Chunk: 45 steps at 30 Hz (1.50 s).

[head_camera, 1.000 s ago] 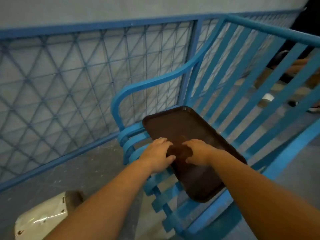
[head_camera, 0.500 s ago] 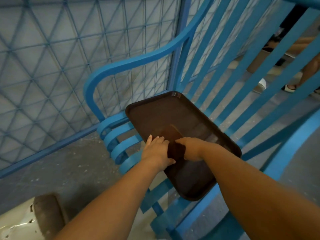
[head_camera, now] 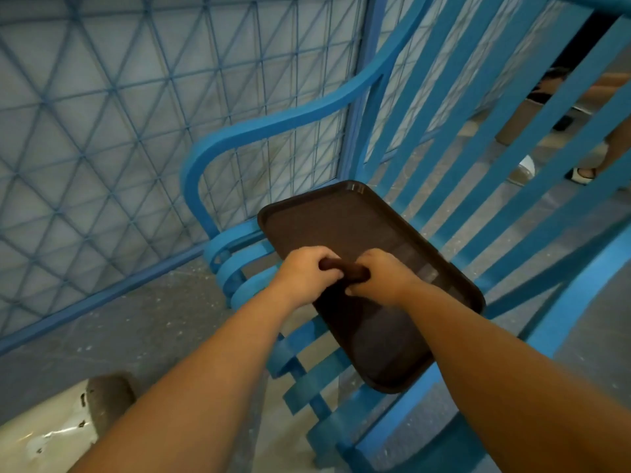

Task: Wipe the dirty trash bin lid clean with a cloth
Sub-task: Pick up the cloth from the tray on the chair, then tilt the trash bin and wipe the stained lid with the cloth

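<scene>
From the head view, my worry is the brown tray [head_camera: 345, 220] sliding: it only rests on the slatted seat of the blue bench [head_camera: 307, 367], its near corner hanging past the seat's front edge, so a hard tug could tip it off. The brown cloth [head_camera: 345, 268] is bunched between my hands over the tray's left-middle. My left hand [head_camera: 307, 271] has its fingers [head_camera: 327, 264] curled and clamped on one end; my right hand [head_camera: 382, 278] pinches the other. A loose grip would drop it. The dirty, pale lid [head_camera: 51, 435], I judge, lies on the floor at lower left, well apart.
</scene>
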Available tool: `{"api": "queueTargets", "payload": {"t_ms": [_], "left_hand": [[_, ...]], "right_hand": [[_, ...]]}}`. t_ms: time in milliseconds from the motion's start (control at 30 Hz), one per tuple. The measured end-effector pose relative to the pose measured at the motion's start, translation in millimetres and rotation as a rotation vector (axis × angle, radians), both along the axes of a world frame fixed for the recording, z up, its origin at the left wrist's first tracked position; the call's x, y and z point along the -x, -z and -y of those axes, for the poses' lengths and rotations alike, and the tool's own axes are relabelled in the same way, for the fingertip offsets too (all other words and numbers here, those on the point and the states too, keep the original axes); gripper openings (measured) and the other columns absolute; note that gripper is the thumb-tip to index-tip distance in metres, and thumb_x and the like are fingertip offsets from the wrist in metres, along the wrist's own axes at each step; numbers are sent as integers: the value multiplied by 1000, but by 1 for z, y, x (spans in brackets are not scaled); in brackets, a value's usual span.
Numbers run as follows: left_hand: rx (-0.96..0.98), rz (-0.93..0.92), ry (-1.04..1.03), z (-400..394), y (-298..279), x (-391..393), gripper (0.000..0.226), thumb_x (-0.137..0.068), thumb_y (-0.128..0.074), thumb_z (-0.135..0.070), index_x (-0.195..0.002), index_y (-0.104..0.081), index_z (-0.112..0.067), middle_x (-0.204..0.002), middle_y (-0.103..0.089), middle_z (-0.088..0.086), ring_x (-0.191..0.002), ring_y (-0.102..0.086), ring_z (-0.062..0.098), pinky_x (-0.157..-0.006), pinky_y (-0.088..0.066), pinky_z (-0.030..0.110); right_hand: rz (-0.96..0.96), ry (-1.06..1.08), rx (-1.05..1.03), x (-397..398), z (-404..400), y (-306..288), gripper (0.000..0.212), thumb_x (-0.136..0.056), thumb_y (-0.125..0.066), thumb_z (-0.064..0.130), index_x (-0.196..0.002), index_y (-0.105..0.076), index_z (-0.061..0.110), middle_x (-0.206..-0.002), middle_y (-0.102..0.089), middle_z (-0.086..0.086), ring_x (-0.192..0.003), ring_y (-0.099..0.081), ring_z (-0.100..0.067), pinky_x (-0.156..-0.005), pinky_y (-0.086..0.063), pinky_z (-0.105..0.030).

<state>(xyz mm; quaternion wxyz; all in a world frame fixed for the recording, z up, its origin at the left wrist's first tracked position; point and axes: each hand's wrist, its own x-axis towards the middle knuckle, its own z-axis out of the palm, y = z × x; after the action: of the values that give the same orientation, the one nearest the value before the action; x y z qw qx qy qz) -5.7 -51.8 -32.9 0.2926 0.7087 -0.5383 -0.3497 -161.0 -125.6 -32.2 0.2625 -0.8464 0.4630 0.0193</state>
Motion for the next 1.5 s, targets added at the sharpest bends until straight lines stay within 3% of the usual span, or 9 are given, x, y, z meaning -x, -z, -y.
{"api": "queueTargets", "payload": {"t_ms": [200,400,567,867,1000,1100,1200,1333,1500], "left_hand": [[-177,-886,-299,-42,-32,-40,26,-85,-69,-27,-104,-69,-8,-98,-72,16,-76,-70,22,-63,-58,31],[-182,-1123,-462,-97,-43,-64,31,-85,-66,-31,-109,-69,-12,-103,-73,11,-81,-72,18,-73,-59,34],[-98,-900,-686,-147,-42,-88,13,-82,-69,-7,-94,-65,-2,-71,-72,8,-59,-68,14,-55,-58,27],[-23,-145,-851,-225,-57,-79,49,-95,-46,-48,-74,-69,-11,-74,-66,14,-77,-63,32,-67,-41,28],[-77,-526,-824,-253,-65,-62,101,-69,-21,-90,-115,-68,-14,-109,-69,8,-100,-65,22,-94,-49,36],[8,-744,-822,-286,-63,-60,67,-94,-25,-63,-115,-68,-15,-102,-68,-2,-91,-62,7,-80,-45,20],[31,-455,-900,-329,-48,-76,27,-96,-50,-34,-117,-64,-24,-111,-64,-8,-94,-57,1,-81,-39,20],[-129,-471,-980,-377,-26,-99,58,-88,-61,-44,-138,-46,-20,-139,-49,2,-125,-47,20,-98,-38,32],[-125,-710,-902,-414,-1,-109,35,-89,-64,-29,-120,-64,-14,-112,-70,3,-105,-63,19,-85,-46,29]], "right_hand": [[515,276,-686,-12,-21,-33,31,-73,-77,23,-102,-70,15,-96,-73,-6,-92,-69,-20,-85,-54,-33],[673,397,-1006,-51,-59,-39,35,-80,-69,15,-115,-63,13,-109,-69,-12,-102,-65,-28,-92,-49,-49],[639,393,-947,-93,-106,-40,25,-85,-62,4,-110,-62,9,-105,-69,-14,-89,-67,-24,-73,-57,-37],[563,192,-461,-161,-197,-34,38,-92,-46,42,-93,-68,11,-96,-68,-13,-93,-63,-28,-87,-50,-46],[627,151,-564,-175,-233,-32,37,-85,-58,48,-93,-68,14,-89,-70,-5,-84,-65,-18,-76,-53,-33],[682,236,-696,-178,-247,-20,22,-86,-62,26,-105,-65,14,-93,-70,-6,-88,-66,-20,-81,-54,-37],[689,306,-827,-184,-259,-13,22,-89,-61,20,-110,-61,18,-99,-69,-3,-90,-65,-18,-85,-53,-39],[659,300,-901,-197,-287,-7,26,-87,-63,20,-112,-59,14,-99,-69,-5,-89,-66,-19,-86,-53,-39],[592,267,-1109,-209,-334,8,22,-89,-61,20,-110,-60,15,-104,-69,-9,-96,-66,-23,-92,-50,-46]]}}
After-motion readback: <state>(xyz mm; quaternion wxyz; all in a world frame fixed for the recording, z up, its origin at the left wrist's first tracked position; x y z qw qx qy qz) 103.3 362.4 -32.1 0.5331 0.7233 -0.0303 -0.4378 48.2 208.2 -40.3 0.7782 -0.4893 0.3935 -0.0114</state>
